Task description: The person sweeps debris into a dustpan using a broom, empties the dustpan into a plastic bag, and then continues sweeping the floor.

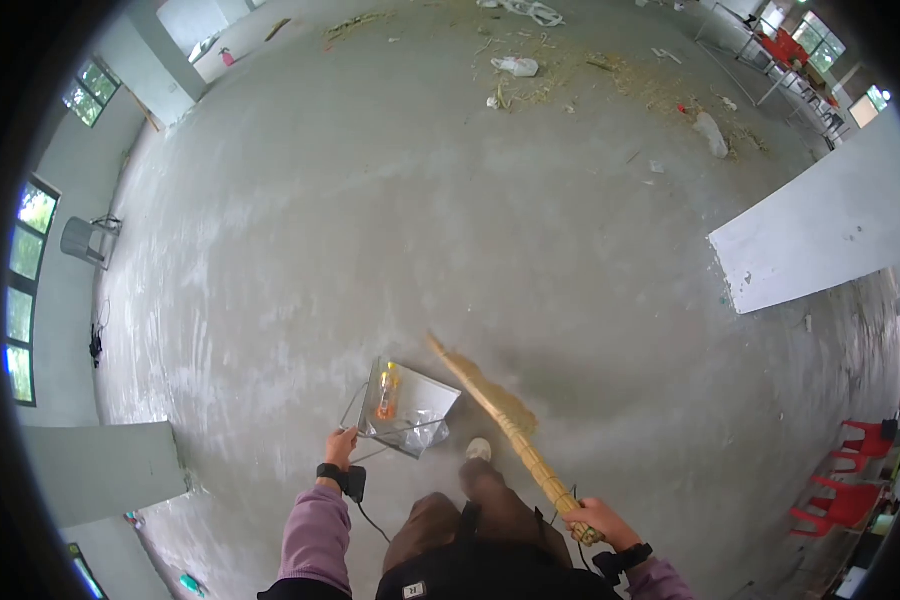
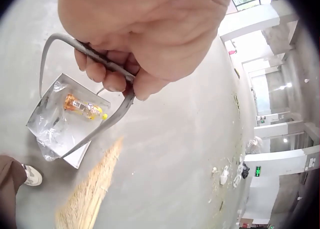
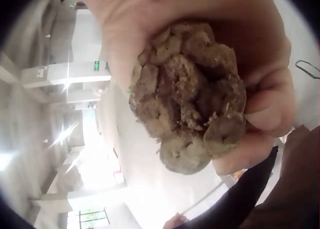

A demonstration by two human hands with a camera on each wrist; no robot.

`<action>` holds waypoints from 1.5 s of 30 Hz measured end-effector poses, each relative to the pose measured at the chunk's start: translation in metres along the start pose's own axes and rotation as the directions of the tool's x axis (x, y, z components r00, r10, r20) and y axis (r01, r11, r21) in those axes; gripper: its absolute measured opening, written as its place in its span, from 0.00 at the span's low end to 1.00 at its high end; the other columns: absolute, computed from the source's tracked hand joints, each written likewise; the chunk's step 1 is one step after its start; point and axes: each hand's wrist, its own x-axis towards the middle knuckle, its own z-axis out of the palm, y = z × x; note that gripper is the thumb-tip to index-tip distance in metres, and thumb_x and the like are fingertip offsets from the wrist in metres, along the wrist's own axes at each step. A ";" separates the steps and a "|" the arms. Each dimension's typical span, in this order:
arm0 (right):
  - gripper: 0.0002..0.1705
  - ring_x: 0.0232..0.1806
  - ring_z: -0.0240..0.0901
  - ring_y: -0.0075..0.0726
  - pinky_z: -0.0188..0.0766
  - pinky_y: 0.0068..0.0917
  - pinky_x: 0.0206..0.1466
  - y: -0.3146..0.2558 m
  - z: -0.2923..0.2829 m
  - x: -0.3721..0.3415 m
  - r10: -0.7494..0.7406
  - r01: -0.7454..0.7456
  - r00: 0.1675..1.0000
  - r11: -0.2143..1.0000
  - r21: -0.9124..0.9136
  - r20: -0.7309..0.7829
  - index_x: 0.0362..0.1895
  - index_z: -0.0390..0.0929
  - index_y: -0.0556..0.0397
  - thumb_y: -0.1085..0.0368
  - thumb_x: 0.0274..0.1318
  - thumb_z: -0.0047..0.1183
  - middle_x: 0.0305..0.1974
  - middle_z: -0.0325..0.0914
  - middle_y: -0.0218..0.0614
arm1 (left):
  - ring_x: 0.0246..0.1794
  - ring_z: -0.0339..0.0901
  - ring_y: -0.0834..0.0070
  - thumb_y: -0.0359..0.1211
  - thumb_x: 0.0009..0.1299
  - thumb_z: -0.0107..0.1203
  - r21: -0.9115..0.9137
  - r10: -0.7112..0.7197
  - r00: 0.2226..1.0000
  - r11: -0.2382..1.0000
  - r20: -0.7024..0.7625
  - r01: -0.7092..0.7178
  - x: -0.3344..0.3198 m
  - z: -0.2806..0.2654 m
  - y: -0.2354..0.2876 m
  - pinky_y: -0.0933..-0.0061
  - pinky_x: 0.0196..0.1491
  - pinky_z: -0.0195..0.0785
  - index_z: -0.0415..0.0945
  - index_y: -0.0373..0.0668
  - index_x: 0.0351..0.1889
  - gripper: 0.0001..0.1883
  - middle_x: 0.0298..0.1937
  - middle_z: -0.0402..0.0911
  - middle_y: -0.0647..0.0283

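My left hand (image 1: 341, 447) grips the thin metal handle (image 2: 107, 64) of a dustpan (image 1: 436, 391). In the pan lie a bottle (image 1: 387, 392) with orange contents and a yellow cap, and crumpled clear plastic (image 1: 427, 430). My right hand (image 1: 602, 520) is wrapped around the bound stalk end of a straw broom (image 1: 530, 455). The cut ends of the stalks (image 3: 185, 99) fill the right wrist view. The broom slants forward, its bristles (image 2: 95, 189) to the right of the dustpan, close over the concrete floor.
Straw litter and white plastic bags (image 1: 515, 66) lie on the far floor. A white pillar (image 1: 820, 215) stands at the right, with red chairs (image 1: 838, 505) nearer. A grey chair (image 1: 82, 240) is by the left windows. The person's shoe (image 1: 479, 449) is just behind the dustpan.
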 end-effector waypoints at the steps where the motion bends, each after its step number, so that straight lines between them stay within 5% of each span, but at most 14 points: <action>1: 0.13 0.19 0.70 0.25 0.67 0.21 0.22 0.000 -0.002 -0.001 -0.019 0.021 0.999 0.998 0.062 -0.032 0.30 0.73 0.61 0.62 0.46 0.54 0.21 0.73 0.33 | 0.18 0.63 0.83 0.36 0.59 0.54 -0.031 -0.002 1.000 1.000 -0.003 0.002 -0.001 -0.006 0.006 0.82 0.21 0.56 0.70 0.38 0.21 0.11 0.19 0.69 0.69; 6: 0.10 0.21 0.71 0.26 0.67 0.22 0.23 -0.004 -0.023 0.007 -0.254 0.281 0.957 0.926 0.251 -0.137 0.32 0.71 0.60 0.65 0.50 0.49 0.22 0.73 0.34 | 0.14 0.62 0.82 0.33 0.61 0.52 -0.150 -0.023 1.000 0.988 0.003 0.023 0.003 -0.021 0.027 0.82 0.17 0.54 0.69 0.40 0.21 0.09 0.18 0.68 0.68; 9: 0.09 0.22 0.69 0.28 0.66 0.24 0.23 -0.025 -0.025 0.015 -0.734 0.716 0.626 0.675 -0.178 -0.265 0.35 0.68 0.56 0.63 0.54 0.45 0.23 0.71 0.33 | 0.13 0.60 0.82 0.33 0.59 0.52 -0.129 -0.009 1.000 0.992 -0.015 0.007 0.004 -0.022 0.034 0.81 0.16 0.51 0.69 0.41 0.19 0.10 0.16 0.67 0.69; 10: 0.09 0.22 0.69 0.28 0.66 0.24 0.23 -0.033 -0.031 0.021 -0.641 0.702 0.696 0.702 0.119 -0.323 0.35 0.67 0.54 0.62 0.54 0.45 0.23 0.71 0.32 | 0.13 0.59 0.83 0.34 0.59 0.52 -0.127 -0.007 0.999 0.992 -0.036 0.003 0.004 -0.019 0.037 0.81 0.16 0.50 0.69 0.41 0.18 0.10 0.15 0.66 0.70; 12: 0.08 0.22 0.67 0.29 0.64 0.25 0.23 -0.053 -0.047 0.039 -0.440 0.530 0.839 0.535 0.658 -0.319 0.34 0.65 0.51 0.61 0.55 0.44 0.23 0.69 0.31 | 0.12 0.60 0.82 0.33 0.58 0.52 -0.152 -0.030 0.999 0.988 -0.040 0.023 0.011 -0.015 0.038 0.80 0.15 0.49 0.68 0.41 0.17 0.10 0.14 0.66 0.69; 16: 0.09 0.22 0.66 0.29 0.62 0.24 0.22 -0.104 -0.099 0.078 -0.202 0.297 0.949 0.307 0.904 -0.243 0.27 0.66 0.49 0.63 0.49 0.53 0.20 0.69 0.31 | 0.11 0.61 0.81 0.32 0.59 0.51 -0.165 -0.085 0.996 0.983 0.004 0.084 0.025 0.007 0.044 0.79 0.15 0.50 0.68 0.42 0.17 0.10 0.14 0.66 0.68; 21: 0.08 0.21 0.65 0.32 0.65 0.24 0.24 -0.181 -0.115 0.152 -0.174 0.119 0.981 0.173 0.978 -0.088 0.20 0.65 0.51 0.68 0.44 0.52 0.18 0.66 0.32 | 0.12 0.61 0.82 0.33 0.60 0.52 -0.254 -0.186 0.982 0.951 -0.019 0.175 0.056 0.017 0.055 0.81 0.16 0.52 0.68 0.42 0.20 0.09 0.16 0.67 0.69; 24: 0.09 0.21 0.65 0.35 0.67 0.26 0.28 -0.255 -0.079 0.209 -0.240 0.009 0.969 0.288 0.957 0.063 0.20 0.64 0.53 0.67 0.47 0.50 0.19 0.66 0.36 | 0.13 0.61 0.83 0.33 0.61 0.52 -0.291 -0.244 0.969 0.930 -0.028 0.226 0.058 0.012 0.075 0.83 0.17 0.54 0.67 0.42 0.22 0.09 0.17 0.67 0.69; 25: 0.10 0.22 0.65 0.35 0.67 0.28 0.31 -0.285 -0.062 0.233 -0.198 -0.027 0.977 0.238 0.971 0.076 0.21 0.64 0.54 0.65 0.48 0.50 0.19 0.66 0.36 | 0.13 0.61 0.83 0.34 0.61 0.51 -0.309 -0.249 0.968 0.923 -0.033 0.227 0.062 0.007 0.078 0.83 0.17 0.55 0.67 0.42 0.22 0.09 0.17 0.67 0.69; 29: 0.11 0.24 0.66 0.34 0.68 0.25 0.25 -0.430 0.014 0.275 -0.400 0.032 0.907 0.384 0.923 0.135 0.19 0.65 0.54 0.67 0.45 0.54 0.21 0.67 0.34 | 0.13 0.63 0.83 0.33 0.61 0.50 -0.349 -0.300 0.951 0.901 -0.068 0.259 0.074 -0.002 0.107 0.83 0.17 0.57 0.67 0.43 0.22 0.08 0.17 0.67 0.68; 34: 0.08 0.22 0.63 0.28 0.64 0.22 0.24 -0.573 0.017 0.281 -0.361 -0.050 0.919 0.298 0.953 0.161 0.24 0.66 0.52 0.65 0.48 0.52 0.19 0.65 0.30 | 0.14 0.65 0.81 0.33 0.60 0.50 -0.358 -0.327 0.940 0.893 -0.096 0.274 0.083 0.001 0.138 0.81 0.18 0.58 0.68 0.42 0.20 0.09 0.17 0.68 0.68; 39: 0.08 0.20 0.60 0.20 0.56 0.17 0.18 -0.569 -0.059 0.274 -0.574 -0.211 0.763 0.212 0.954 0.297 0.27 0.64 0.52 0.65 0.49 0.50 0.18 0.62 0.26 | 0.16 0.65 0.82 0.33 0.62 0.47 -0.288 -0.272 0.962 0.925 -0.040 0.249 0.095 0.015 0.159 0.81 0.21 0.59 0.68 0.41 0.19 0.10 0.18 0.68 0.68; 42: 0.15 0.19 0.59 0.17 0.55 0.15 0.16 -0.536 -0.083 0.227 -0.590 0.053 0.795 0.298 0.953 0.140 0.40 0.65 0.59 0.63 0.51 0.48 0.23 0.64 0.26 | 0.15 0.65 0.79 0.33 0.62 0.50 -0.299 -0.253 0.968 0.924 -0.008 0.239 0.112 0.023 0.181 0.80 0.21 0.60 0.68 0.42 0.22 0.08 0.16 0.68 0.68; 45: 0.17 0.20 0.63 0.19 0.59 0.15 0.18 -0.521 -0.089 0.186 -0.373 0.140 0.928 0.382 0.913 0.013 0.39 0.63 0.59 0.61 0.49 0.49 0.22 0.65 0.26 | 0.18 0.65 0.82 0.33 0.62 0.48 -0.217 -0.177 0.983 0.962 -0.038 0.165 0.116 0.032 0.204 0.81 0.23 0.59 0.70 0.39 0.22 0.10 0.19 0.69 0.68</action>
